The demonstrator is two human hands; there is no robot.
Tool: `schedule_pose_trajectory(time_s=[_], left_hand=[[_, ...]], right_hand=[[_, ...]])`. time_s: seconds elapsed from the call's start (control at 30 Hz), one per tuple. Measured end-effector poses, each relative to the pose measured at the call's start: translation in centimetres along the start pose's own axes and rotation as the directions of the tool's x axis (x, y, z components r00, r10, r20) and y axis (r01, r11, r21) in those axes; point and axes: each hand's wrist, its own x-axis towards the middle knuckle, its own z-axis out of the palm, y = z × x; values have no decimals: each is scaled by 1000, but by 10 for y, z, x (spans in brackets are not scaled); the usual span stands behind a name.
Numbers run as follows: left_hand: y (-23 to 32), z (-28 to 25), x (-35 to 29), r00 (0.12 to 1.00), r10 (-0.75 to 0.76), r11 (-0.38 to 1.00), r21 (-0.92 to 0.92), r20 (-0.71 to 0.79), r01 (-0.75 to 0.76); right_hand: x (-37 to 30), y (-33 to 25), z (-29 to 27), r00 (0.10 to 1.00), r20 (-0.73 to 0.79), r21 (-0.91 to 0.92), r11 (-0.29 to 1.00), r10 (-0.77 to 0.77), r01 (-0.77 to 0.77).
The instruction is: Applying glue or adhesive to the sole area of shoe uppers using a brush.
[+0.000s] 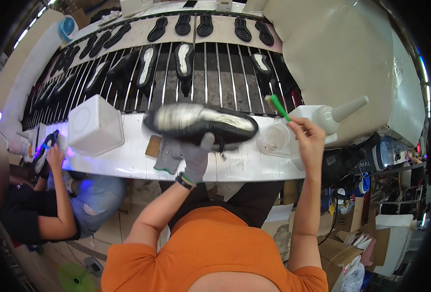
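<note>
While the left hand clasps a shoe from below, the outstretched right hand pinches a brush.

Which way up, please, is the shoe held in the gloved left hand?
Bottom up: the left hand holds the black shoe with its white underside facing upward, though one end is blurred.

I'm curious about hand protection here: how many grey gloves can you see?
2: a worn glove on the left hand, which holds the black shoe, and a loose glove lying on the white table. Others may be hidden.
</note>
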Motion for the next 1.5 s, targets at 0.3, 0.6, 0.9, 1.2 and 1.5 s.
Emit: schedule_pose_trajectory(time_s=[0.3, 0.6, 0.9, 1.2, 1.5], left_hand=[[-36, -9, -36, 886, 428, 684, 578, 176, -445], [-38, -6, -43, 843, 529, 722, 471, 97, -507], [-44, -9, -42, 838, 535, 739, 423, 104, -524], [6, -36, 0, 685, 416, 655, 325, 598, -682], [16, -8, 58, 776, -268, 854, 513, 571, -83]], right_hand=[[-28, 43, 87, 974, 195, 44, 992, 111, -122], [-15, 59, 95, 959, 248, -34, 991, 136, -132], [-80, 1, 76, 899, 434, 110, 987, 60, -119], [-86, -34, 39, 902, 431, 304, 946, -32, -111], [-78, 13, 12, 980, 95, 569, 798, 177, -199]])
